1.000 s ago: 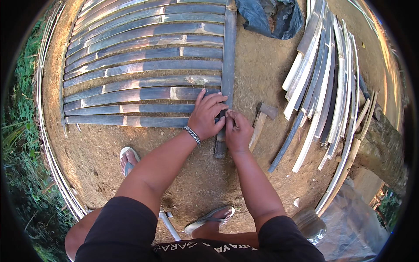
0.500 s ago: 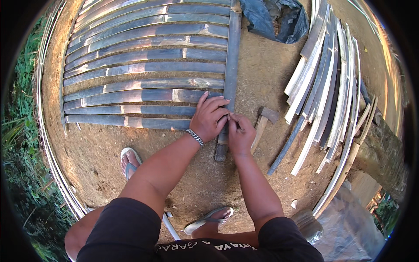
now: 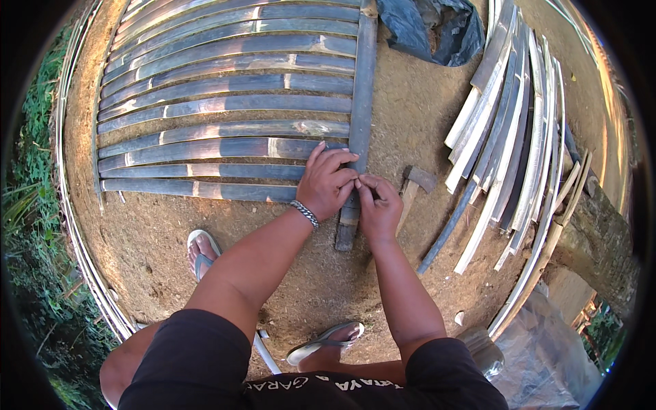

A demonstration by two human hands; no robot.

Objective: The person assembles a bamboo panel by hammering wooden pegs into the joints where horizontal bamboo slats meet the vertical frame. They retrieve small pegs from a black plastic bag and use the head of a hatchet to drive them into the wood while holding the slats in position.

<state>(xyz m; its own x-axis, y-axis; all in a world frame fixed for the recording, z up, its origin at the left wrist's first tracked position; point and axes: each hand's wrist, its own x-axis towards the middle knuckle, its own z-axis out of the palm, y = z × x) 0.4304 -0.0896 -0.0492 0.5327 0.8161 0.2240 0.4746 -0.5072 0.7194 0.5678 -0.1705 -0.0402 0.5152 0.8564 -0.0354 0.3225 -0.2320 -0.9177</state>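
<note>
My left hand (image 3: 328, 181), with a metal bracelet at the wrist, lies curled over the dark bamboo crossbar pole (image 3: 362, 82) where the nearest bamboo slats (image 3: 225, 147) meet it. My right hand (image 3: 379, 205) is just right of it, fingertips pinched against the left thumb on the pole. Something small seems held in the pinch; I cannot tell what it is. A hammer (image 3: 413, 188) with a wooden handle lies on the dirt right beside my right hand.
A pile of loose split bamboo slats (image 3: 506, 137) fans along the right. A dark plastic sheet (image 3: 430, 27) lies at the top. My feet in sandals (image 3: 201, 249) (image 3: 328, 338) stand on bare dirt. Grass borders the left.
Both hands stay at the same spot on the pole. The fingertips of the two hands have drawn closer together and shifted slightly right.
</note>
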